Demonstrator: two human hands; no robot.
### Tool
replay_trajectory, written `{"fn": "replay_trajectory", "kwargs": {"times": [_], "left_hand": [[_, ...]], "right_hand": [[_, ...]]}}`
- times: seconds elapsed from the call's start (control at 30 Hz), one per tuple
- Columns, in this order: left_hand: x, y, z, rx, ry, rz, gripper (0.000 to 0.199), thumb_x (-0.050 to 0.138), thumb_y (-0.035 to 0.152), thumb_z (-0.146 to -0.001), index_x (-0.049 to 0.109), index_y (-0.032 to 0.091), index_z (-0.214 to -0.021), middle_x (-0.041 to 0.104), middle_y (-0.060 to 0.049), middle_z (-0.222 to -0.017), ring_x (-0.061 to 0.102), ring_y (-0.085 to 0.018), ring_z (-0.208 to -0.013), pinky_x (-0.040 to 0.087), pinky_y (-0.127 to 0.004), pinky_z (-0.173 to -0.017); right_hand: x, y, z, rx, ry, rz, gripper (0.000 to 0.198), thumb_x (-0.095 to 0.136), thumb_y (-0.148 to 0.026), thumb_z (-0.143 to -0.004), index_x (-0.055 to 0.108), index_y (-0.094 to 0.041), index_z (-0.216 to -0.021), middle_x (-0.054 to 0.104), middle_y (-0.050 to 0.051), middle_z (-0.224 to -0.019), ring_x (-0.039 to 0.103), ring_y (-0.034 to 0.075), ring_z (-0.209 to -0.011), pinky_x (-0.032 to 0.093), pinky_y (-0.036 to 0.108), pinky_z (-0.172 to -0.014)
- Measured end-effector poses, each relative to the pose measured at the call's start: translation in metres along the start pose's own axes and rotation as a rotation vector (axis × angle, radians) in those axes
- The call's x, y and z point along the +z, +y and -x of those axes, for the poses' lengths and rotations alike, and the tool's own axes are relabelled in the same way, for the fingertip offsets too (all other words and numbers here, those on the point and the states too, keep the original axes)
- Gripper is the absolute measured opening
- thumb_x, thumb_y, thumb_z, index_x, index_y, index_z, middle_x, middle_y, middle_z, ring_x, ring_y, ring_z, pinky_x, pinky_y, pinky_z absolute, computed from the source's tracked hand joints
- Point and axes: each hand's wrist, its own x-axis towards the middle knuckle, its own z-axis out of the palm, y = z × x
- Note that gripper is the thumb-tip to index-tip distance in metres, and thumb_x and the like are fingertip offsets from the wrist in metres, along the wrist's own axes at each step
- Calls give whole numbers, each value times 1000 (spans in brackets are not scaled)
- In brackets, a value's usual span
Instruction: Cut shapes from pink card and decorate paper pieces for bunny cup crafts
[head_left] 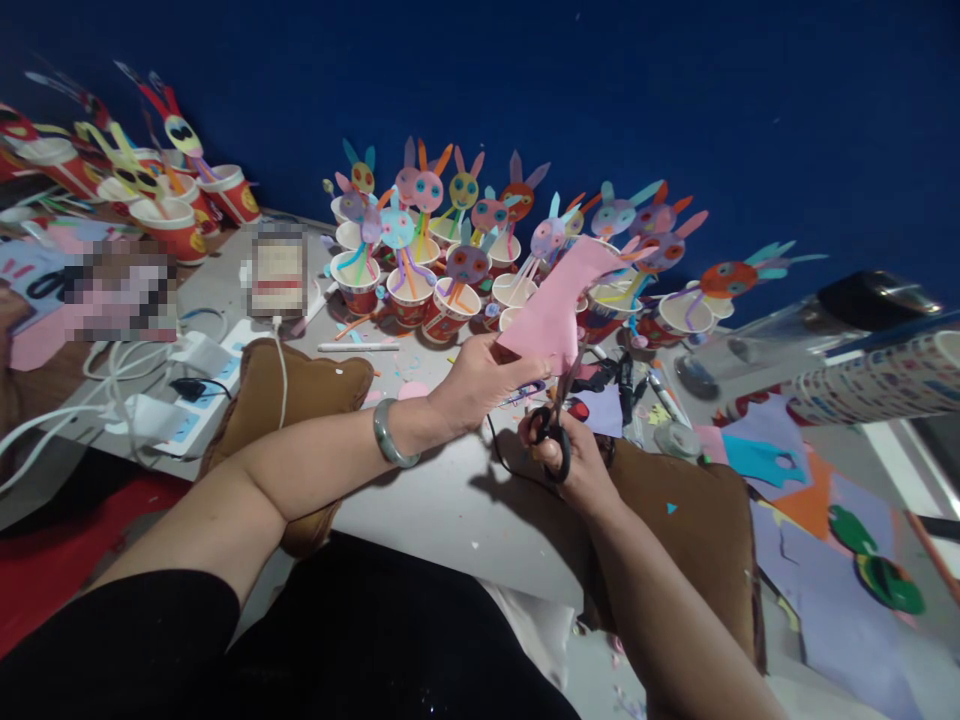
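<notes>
My left hand (484,385) is closed on the lower left part of a pink sheet of paper (555,305), which is held up above the table. In my right hand (577,460) is a pair of scissors (555,440) with black handles, fingers through the loops. The blades point upward at the lower right edge of the paper; whether they are parted I cannot tell. Behind the sheet stand several paper cups (410,298) with paper rabbit heads (397,229) on coloured stems, partly hidden by the paper.
Brown cushions (292,395) lie under my left forearm and beside my right arm. A white power strip (202,390) with tangled cables is at the left. At the right are a clear bottle (750,345), stacked cups (877,375) and coloured paper sheets (847,600). A blue wall rises behind.
</notes>
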Motion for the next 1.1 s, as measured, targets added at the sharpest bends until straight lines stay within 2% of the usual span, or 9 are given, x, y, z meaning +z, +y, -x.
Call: {"fn": "replay_trajectory", "kwargs": {"times": [0.37, 0.5, 0.77, 0.9, 1.1], "left_hand": [[0, 12, -7, 96, -44, 13, 35, 87, 35, -61, 74, 13, -85, 75, -6, -85, 68, -18, -88, 51, -34, -89], [-3, 10, -6, 96, -66, -35, 33, 85, 34, -63, 73, 12, -85, 74, -5, -83, 67, -17, -83, 51, -31, -84], [-5, 11, -2, 36, -85, -181, 18, 77, 24, -68, 70, 10, -76, 67, -2, -74, 57, -10, -70, 47, -25, -71], [-7, 9, -3, 35, -112, -194, 15, 74, 24, -69, 68, 11, -71, 64, -1, -71, 54, -9, -68, 45, -24, -69], [-7, 9, -3, 29, -108, -202, 17, 74, 26, -68, 69, 11, -74, 62, -1, -71, 52, -9, -67, 44, -25, -68]], "right_hand": [[-2, -7, -1, -12, -81, 47, 64, 59, -84, -71, 52, -20, -69, 54, 0, -66, 47, 15, -61, 39, 28, -58], [-3, -7, -1, -13, -77, 51, 65, 58, -85, -70, 51, -20, -69, 54, 1, -67, 46, 15, -61, 38, 29, -58], [-6, -8, 0, 10, -62, 3, 66, 61, -86, -68, 52, -21, -69, 52, 0, -67, 44, 15, -62, 35, 29, -57], [-7, -8, 0, 28, -64, -26, 65, 61, -86, -67, 52, -21, -70, 51, 0, -67, 42, 15, -61, 33, 29, -56], [-8, -8, 1, 9, -85, -30, 64, 60, -85, -69, 52, -21, -71, 50, -1, -66, 40, 14, -59, 32, 29, -55]]}}
